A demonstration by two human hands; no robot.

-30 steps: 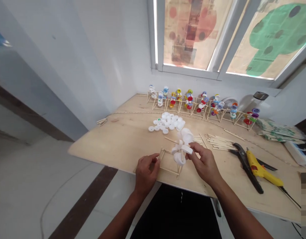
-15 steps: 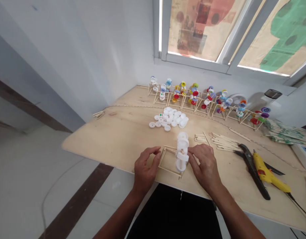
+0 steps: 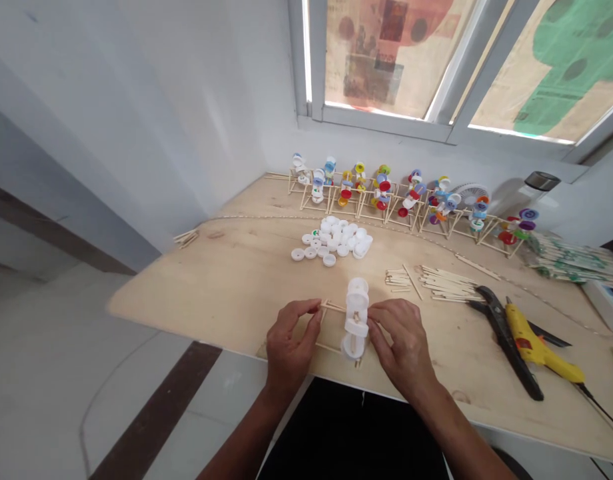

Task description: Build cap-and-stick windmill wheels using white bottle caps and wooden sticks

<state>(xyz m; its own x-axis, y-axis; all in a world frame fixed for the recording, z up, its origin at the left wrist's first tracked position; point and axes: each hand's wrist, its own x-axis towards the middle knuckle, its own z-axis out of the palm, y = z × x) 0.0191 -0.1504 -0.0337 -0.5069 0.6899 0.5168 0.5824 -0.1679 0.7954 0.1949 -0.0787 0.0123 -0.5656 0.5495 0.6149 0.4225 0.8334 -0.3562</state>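
Note:
Near the front edge of the table, a small frame of thin wooden sticks (image 3: 328,347) carries a wheel of white bottle caps (image 3: 356,327) at its right side. My left hand (image 3: 292,343) has thumb and forefinger pinched on the frame's upper left corner. On the other side my right hand (image 3: 402,337) is closed, its fingertips against the frame just right of the cap wheel; the wheel and fingers hide the exact point of grip. Beyond my hands lies a loose pile of white bottle caps (image 3: 336,238).
Finished stick frames with coloured cap wheels (image 3: 381,193) line the wall. Loose sticks (image 3: 449,283), black cutters (image 3: 506,340) and a yellow glue gun (image 3: 541,347) lie at right. Behind them are a bottle (image 3: 541,187), a small white fan (image 3: 471,195) and packets (image 3: 566,257).
My left fingertips have closed on the frame's corner, where they were just beside it. The frame's far side and cap wheel look shifted slightly towards me. The camera view has turned slightly.

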